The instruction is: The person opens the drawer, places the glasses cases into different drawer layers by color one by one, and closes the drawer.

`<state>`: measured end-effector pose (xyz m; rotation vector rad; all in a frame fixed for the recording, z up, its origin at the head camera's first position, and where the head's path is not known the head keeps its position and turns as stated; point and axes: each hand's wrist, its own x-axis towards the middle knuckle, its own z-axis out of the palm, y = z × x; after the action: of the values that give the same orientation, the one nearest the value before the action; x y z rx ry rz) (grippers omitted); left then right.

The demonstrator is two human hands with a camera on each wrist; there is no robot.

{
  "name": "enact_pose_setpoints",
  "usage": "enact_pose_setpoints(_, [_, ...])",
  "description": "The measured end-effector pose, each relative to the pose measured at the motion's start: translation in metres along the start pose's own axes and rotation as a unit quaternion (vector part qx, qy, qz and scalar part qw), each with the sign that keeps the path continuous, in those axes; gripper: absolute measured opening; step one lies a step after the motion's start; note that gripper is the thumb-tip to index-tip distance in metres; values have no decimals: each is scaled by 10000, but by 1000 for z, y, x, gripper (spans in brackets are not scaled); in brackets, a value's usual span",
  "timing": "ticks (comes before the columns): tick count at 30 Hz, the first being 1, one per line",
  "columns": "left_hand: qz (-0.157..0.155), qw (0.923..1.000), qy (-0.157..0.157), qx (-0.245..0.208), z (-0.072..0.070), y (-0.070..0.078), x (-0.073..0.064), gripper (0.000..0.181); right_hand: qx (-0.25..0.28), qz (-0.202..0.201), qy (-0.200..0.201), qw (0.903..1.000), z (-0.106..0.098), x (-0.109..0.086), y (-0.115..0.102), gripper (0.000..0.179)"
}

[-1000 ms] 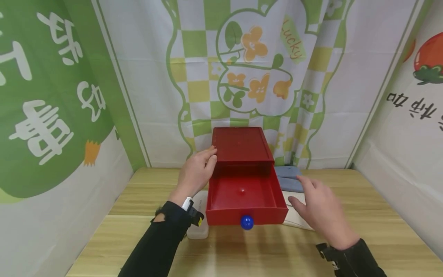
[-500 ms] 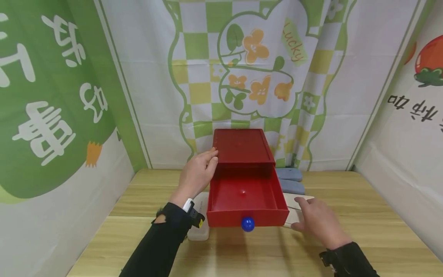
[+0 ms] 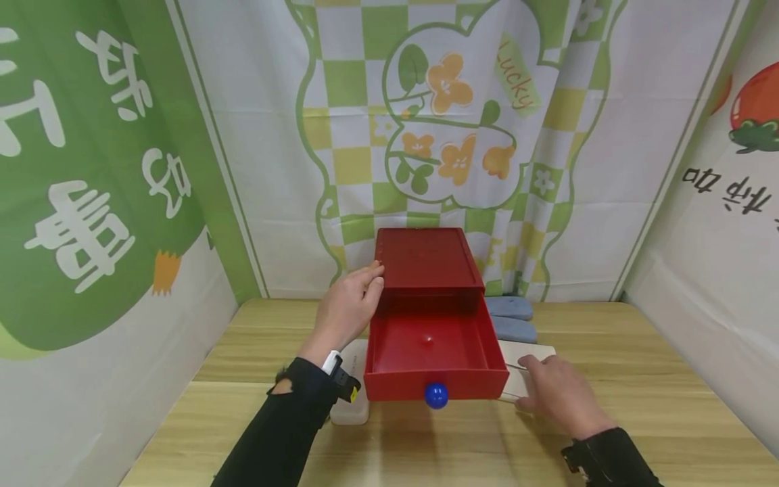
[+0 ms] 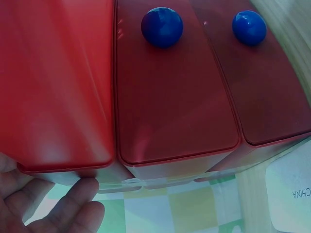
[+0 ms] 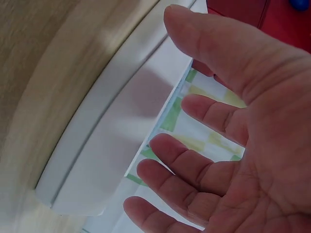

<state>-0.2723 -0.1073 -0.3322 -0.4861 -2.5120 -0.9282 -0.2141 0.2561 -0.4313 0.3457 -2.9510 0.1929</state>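
Note:
A red drawer cabinet (image 3: 426,257) stands at the middle of the table, its top drawer (image 3: 420,345) pulled out, with a blue knob (image 3: 436,396) on the front. Nothing lies on the visible drawer floor. My left hand (image 3: 347,304) rests against the cabinet's left side, fingers extended; in the left wrist view its fingertips (image 4: 82,194) lie at the side edge. Beside the drawer, my right hand (image 3: 560,392) is over the near end of a flat, off-white case-like object (image 3: 517,355). The right wrist view shows my right fingers spread and loosely bent, with the white object (image 5: 116,126) beyond them.
Two blue-grey elongated objects (image 3: 511,328) lie behind the off-white one. Left of the drawer, partly under my left wrist, lies a white rounded case (image 3: 349,409), marked "CHINA" in the left wrist view. Lower drawers (image 4: 175,97) are closed. Printed curtains (image 3: 268,169) surround the table.
My right hand has come down from above the table to the off-white object. My left hand stays on the cabinet, and the drawer keeps its position.

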Motion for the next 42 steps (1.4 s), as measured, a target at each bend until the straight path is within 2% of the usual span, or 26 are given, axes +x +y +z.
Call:
enact_pose_setpoints(13, [-27,10000,62,-5,1,-1,-1,45,-5,104,-172,9998,7,2,3,63])
enact_pose_setpoints(26, [47,9999,100,20,1,0,-1,44,-275,-6,-4,9996,11,4,5,52])
enact_pose_setpoints(36, [29,9999,90,45,0,1,0,45,-400,128,-258,9988,11,7,4,54])
enact_pose_setpoints(42, [4,10000,85,51,0,1,-1,44,-426,74,-217,9988,11,7,5,52])
